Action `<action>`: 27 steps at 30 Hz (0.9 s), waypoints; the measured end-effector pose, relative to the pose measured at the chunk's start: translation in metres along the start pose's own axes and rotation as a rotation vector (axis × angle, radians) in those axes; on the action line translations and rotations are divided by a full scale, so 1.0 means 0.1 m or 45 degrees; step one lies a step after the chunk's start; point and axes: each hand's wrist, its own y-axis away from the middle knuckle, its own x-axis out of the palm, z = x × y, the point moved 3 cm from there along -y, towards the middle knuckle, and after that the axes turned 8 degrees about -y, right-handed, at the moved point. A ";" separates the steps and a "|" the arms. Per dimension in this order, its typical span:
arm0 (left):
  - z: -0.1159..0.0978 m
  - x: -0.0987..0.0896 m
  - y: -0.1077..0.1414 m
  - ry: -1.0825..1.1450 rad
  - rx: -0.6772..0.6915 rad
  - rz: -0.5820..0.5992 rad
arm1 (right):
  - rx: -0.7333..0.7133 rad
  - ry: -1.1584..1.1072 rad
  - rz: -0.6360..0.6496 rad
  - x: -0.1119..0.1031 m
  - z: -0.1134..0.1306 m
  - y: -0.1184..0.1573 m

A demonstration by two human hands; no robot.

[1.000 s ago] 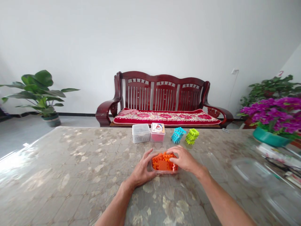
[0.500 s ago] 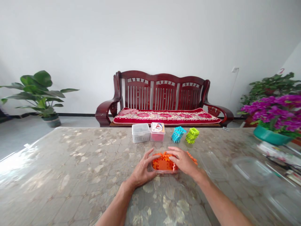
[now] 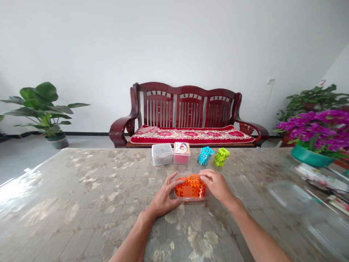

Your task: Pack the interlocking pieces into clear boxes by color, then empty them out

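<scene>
A clear plastic box [image 3: 188,199] holding orange interlocking building blocks [image 3: 187,190] sits on the table in front of me. My left hand [image 3: 165,194] grips its left side, thumb low and fingers over the rim. At the upper right of the box, my right hand [image 3: 215,183] has its thumb and fingertips pinched together on the edge of the orange blocks. Its curled fingers partly hide what they hold. One orange piece with an opening in it stands up above the others at the back of the box.
Beyond the box stand a clear container [image 3: 162,154], a lidded box with red contents [image 3: 181,154], a blue block build [image 3: 205,156] and a green block build [image 3: 221,157]. Clear lids [image 3: 286,196] lie at right, near a teal flower pot [image 3: 312,156]. A wooden bench [image 3: 189,109] stands behind the table.
My right hand has drawn slightly up and right, its fingers closing into a pinch. More orange blocks show in the box; the orange piece seen beyond that hand no longer shows there.
</scene>
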 end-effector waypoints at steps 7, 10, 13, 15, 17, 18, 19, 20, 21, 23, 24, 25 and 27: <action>-0.06 -0.03 -0.01 0.004 -0.003 0.008 | -0.105 0.234 0.234 0.14 0.13 0.06; -0.06 -0.04 -0.01 0.004 -0.015 0.021 | -0.086 0.175 0.188 0.14 0.11 0.03; -0.05 -0.03 -0.01 0.006 -0.023 0.030 | -0.066 0.046 0.085 0.07 0.10 -0.02; -0.04 -0.02 -0.01 0.005 -0.021 0.025 | -0.045 0.021 0.006 0.01 0.08 -0.04; -0.03 -0.01 -0.01 0.007 -0.020 0.014 | -0.011 0.046 -0.023 -0.02 0.07 -0.03; -0.02 -0.01 -0.01 0.009 -0.019 0.010 | 0.005 0.057 -0.007 -0.02 0.06 -0.02; -0.02 -0.01 -0.01 0.010 -0.017 0.006 | 0.014 0.063 0.019 -0.01 0.06 0.00; -0.03 -0.01 -0.01 0.011 -0.013 0.003 | 0.013 0.064 0.048 0.00 0.05 0.01; -0.03 -0.02 -0.01 0.009 -0.008 0.002 | 0.004 0.062 0.071 0.02 0.05 0.03; -0.05 -0.02 -0.01 0.001 -0.001 0.005 | -0.024 0.064 0.095 0.03 0.06 0.05; -0.05 -0.03 -0.01 -0.003 -0.001 0.005 | -0.034 0.070 0.105 0.03 0.06 0.05; -0.05 -0.03 -0.01 -0.004 -0.004 0.005 | -0.039 0.076 0.119 0.03 0.06 0.05; -0.03 -0.02 -0.01 0.007 -0.013 -0.007 | -0.049 0.089 0.168 0.03 0.05 0.03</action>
